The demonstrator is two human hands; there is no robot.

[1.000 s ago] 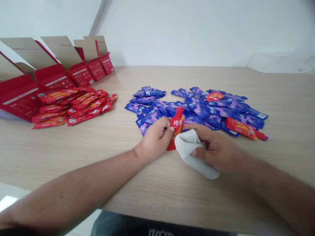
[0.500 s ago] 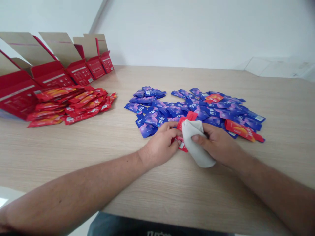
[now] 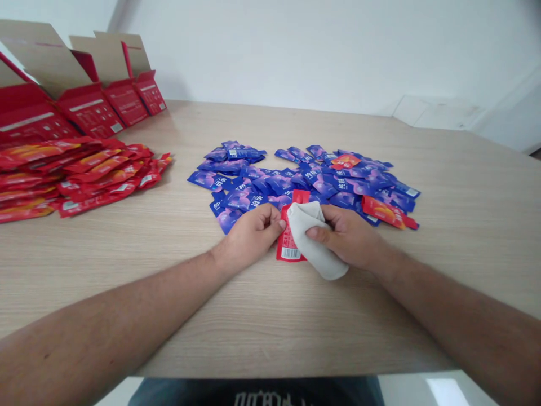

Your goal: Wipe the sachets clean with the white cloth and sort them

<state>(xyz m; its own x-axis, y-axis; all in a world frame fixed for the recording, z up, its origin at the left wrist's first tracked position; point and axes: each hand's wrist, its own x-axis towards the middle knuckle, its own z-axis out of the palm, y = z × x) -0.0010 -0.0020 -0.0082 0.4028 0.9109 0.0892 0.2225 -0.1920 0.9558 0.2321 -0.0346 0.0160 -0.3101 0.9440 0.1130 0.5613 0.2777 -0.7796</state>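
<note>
My left hand [image 3: 257,232] pinches the left edge of a red pouch [image 3: 289,242], whose barcode end points toward me. Folded in my right hand [image 3: 344,234] is a whitish cloth [image 3: 321,248], gripped between thumb and fingers. The cloth lies against the right side of the pouch and covers part of it. Just beyond both hands spreads a pile of blue pouches [image 3: 276,183]. On that pile rest a red pouch [image 3: 386,212] at the right and another red-orange pouch [image 3: 345,162] farther back.
A heap of red pouches [image 3: 101,169] lies at the left. Behind it stand several red cartons [image 3: 88,110] in a row, their flaps up. The wooden table [image 3: 253,321] ends near my lap, and a white wall [image 3: 296,56] rises at the back.
My view has shifted right and slightly down. The red pouch now shows more of its barcode side, and my left fingers have moved to its left edge. The cloth stays in my right hand.
</note>
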